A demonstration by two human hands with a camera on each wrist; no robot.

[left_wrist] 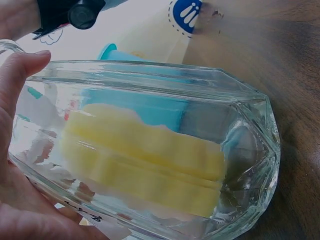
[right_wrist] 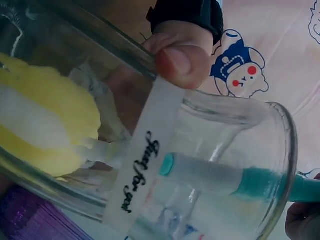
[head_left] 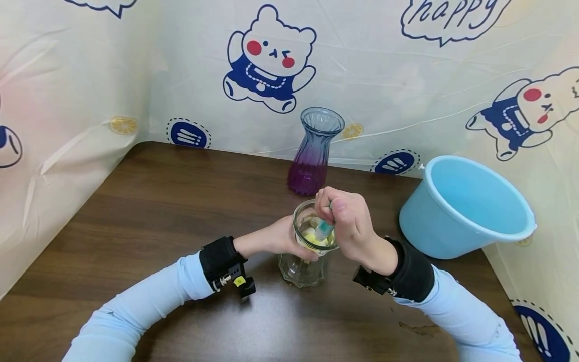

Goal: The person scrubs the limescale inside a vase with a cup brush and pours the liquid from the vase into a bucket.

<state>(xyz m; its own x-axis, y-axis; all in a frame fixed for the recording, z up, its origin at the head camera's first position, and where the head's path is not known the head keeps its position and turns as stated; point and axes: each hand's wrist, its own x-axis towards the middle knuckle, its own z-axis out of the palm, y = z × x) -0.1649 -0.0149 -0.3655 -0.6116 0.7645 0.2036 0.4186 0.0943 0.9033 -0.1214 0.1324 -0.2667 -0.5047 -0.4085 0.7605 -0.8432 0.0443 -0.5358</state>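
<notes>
A clear glass vase [head_left: 302, 271] stands tilted over the table, and the left hand [head_left: 286, 238] grips it around the neck. The right hand [head_left: 352, 222] is curled around the handle of a sponge bottle brush [head_left: 323, 230] just above the vase's mouth. Through the glass in the left wrist view, the brush's yellow sponge head [left_wrist: 145, 155] lies inside the vase body. The right wrist view shows the teal and white handle [right_wrist: 265, 182] running through the neck, past a white ribbon [right_wrist: 145, 150] lettered "Just for you". Part of the left palm is hidden behind the glass.
Behind the hands stands a blue-to-purple glass vase [head_left: 312, 161]. A light blue bucket [head_left: 420, 216] sits tilted at the right. Printed plastic sheeting [head_left: 181, 65] encloses the back and sides of the brown wooden table [head_left: 135, 216]. A wet-looking mark [head_left: 418, 329] lies near the right forearm.
</notes>
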